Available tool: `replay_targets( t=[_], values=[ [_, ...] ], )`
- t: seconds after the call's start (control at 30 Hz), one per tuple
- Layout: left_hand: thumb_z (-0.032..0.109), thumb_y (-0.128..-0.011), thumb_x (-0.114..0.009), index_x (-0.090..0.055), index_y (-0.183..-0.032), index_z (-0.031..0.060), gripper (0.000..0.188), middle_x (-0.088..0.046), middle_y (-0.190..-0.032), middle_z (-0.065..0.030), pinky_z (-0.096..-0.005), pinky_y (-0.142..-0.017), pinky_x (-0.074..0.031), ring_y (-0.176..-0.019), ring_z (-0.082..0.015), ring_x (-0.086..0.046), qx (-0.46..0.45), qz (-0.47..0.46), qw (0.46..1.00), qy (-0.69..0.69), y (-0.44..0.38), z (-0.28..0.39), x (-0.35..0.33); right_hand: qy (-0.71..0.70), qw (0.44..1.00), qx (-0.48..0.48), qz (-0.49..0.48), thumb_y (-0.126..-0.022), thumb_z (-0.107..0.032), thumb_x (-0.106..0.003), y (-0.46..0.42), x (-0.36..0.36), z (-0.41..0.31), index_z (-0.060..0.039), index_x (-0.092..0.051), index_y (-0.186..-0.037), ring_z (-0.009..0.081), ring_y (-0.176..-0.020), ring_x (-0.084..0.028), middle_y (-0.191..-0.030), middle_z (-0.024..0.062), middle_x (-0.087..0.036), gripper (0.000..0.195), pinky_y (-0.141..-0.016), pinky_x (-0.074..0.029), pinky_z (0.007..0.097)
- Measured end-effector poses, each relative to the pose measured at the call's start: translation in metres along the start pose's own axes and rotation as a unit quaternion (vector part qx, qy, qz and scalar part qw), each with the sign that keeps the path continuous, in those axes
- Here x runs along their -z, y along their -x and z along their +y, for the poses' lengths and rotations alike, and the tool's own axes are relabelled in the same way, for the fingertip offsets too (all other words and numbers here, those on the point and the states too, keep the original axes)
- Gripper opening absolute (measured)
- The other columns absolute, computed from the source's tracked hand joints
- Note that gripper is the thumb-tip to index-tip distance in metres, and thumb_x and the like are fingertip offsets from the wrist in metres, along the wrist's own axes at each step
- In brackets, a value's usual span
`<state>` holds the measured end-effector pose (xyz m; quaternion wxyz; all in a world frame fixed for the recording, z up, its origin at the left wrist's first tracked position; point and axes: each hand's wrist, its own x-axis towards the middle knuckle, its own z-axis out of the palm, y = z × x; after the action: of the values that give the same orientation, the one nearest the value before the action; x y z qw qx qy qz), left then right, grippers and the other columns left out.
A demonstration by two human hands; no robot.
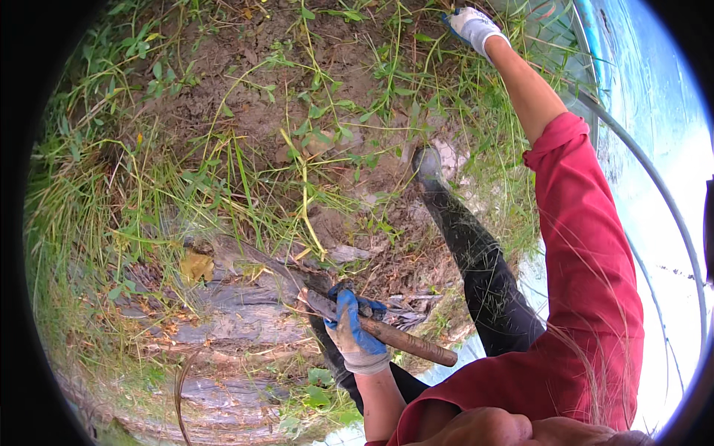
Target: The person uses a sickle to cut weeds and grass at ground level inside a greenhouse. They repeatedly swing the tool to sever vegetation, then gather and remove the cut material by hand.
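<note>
My left hand (357, 329), in a white and blue coated work glove, grips a short-handled tool near its metal socket. The tool's worn wooden handle (415, 343) points down to the right. Its dark muddy metal head (321, 304) points up-left, and its full shape is hard to make out against the ground. My right hand (474, 30), gloved alike, reaches far out at the top edge. Its fingers are among green weed stems (429, 50) and partly hidden, so whether they hold any is unclear.
Trailing weeds and grass (184, 189) grow over muddy soil (251, 106). My boot (428, 164) stands in the mud. Grey sheeting (240, 315) lies at lower left, beside a dry yellow leaf (197, 266). Along the right runs translucent plastic film (641, 72) with a curved pipe (647, 153).
</note>
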<state>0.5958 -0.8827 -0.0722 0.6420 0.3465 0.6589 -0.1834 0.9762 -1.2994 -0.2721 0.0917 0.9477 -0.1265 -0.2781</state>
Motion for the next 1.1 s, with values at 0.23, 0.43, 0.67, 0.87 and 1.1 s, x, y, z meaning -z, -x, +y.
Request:
replay_targets(
  t=[0.23, 0.43, 0.67, 0.87, 1.1],
  values=[
    [0.032, -0.087, -0.051, -0.052, -0.095, 0.0041, 0.029, -0.052, -0.070, -0.0070, -0.0307, -0.052, -0.045, -0.059, -0.0191, -0.054, -0.022, 0.051, 0.996, -0.066, -0.004, 0.011, 0.011, -0.312, 0.947, -0.074, 0.011, -0.086, -0.040, -0.047, 0.082, -0.027, -0.048, -0.0024, -0.060, -0.082, 0.0204, -0.058, -0.048, -0.066, 0.0106, -0.058, 0.040, -0.057, -0.040, 0.0356],
    [0.019, -0.080, -0.059, -0.056, -0.096, -0.0019, 0.026, -0.055, -0.071, -0.0065, -0.0310, -0.053, -0.048, -0.057, -0.0159, -0.052, -0.017, 0.011, 1.000, -0.016, -0.012, 0.011, -0.002, -0.165, 0.970, 0.103, -0.143, -0.087, -0.034, -0.044, 0.267, -0.112, -0.077, -0.0081, -0.060, -0.097, 0.0311, -0.074, -0.060, -0.080, 0.0169, -0.062, 0.032, -0.068, -0.048, 0.0395],
    [0.024, -0.083, -0.057, -0.053, -0.105, -0.0018, 0.034, -0.056, -0.085, -0.0062, -0.0306, -0.056, -0.049, -0.065, -0.0152, -0.055, -0.071, 0.005, 0.997, -0.034, -0.026, 0.000, -0.004, -0.245, 0.866, 0.070, -0.431, -0.082, -0.034, -0.048, 0.371, -0.039, -0.206, -0.0059, -0.060, -0.099, 0.0314, -0.085, -0.061, -0.091, 0.0172, -0.063, 0.035, -0.078, -0.046, 0.0382],
    [0.026, -0.088, -0.050, -0.049, -0.118, -0.0002, 0.040, -0.054, -0.104, -0.0096, -0.0328, -0.071, -0.047, -0.084, -0.0184, -0.055, -0.065, 0.044, 0.993, -0.083, -0.028, -0.004, -0.017, -0.122, 0.960, 0.050, -0.246, -0.084, -0.038, -0.048, 0.236, 0.009, -0.142, -0.0114, -0.058, -0.098, 0.0243, -0.074, -0.063, -0.079, 0.0095, -0.064, 0.032, -0.068, -0.049, 0.0377],
    [0.023, -0.086, -0.052, -0.057, -0.110, 0.0006, 0.033, -0.059, -0.098, -0.0050, -0.0281, -0.065, -0.049, -0.077, -0.0132, -0.057, -0.085, 0.035, 0.995, -0.026, -0.034, -0.026, -0.006, 0.217, 0.970, 0.050, 0.097, -0.076, -0.039, -0.059, 0.111, 0.071, 0.008, -0.0092, -0.048, -0.123, 0.0310, -0.121, -0.041, -0.130, 0.0166, -0.043, 0.057, -0.097, -0.036, 0.0423]
  ],
)
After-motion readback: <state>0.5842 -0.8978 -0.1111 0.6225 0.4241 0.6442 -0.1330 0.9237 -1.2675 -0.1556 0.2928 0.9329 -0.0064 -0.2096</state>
